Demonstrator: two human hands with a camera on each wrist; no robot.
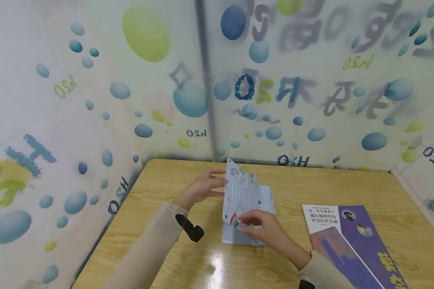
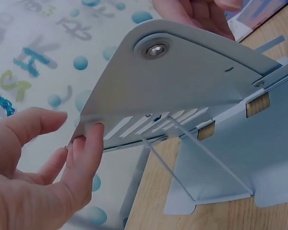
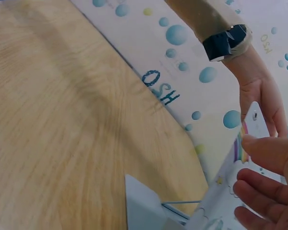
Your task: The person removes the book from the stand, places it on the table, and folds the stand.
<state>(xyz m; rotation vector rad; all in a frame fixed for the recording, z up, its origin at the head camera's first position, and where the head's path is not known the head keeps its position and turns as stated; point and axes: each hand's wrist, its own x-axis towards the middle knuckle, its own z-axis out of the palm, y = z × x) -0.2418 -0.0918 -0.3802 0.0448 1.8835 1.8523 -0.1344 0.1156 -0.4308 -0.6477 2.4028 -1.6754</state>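
Observation:
A pale folding book stand [image 1: 240, 192] with a unicorn and rainbow print stands on the wooden table, its slotted panel tilted up from the base [image 1: 235, 237]. Thin wire props [image 2: 211, 155] run between panel and base, seen from behind in the left wrist view. My left hand [image 1: 202, 185] is at the panel's left edge; fingertips touch its underside while the thumb sits apart. On the printed side, my right hand [image 1: 265, 228] has its thumb [image 3: 269, 151] against the rainbow corner, the other fingers loosely bent before the panel.
A purple and white book [image 1: 365, 237] lies to the right of the stand. Patterned curtain-like walls [image 1: 159, 92] with blue and green dots border the table [image 1: 181, 261] at the back and sides.

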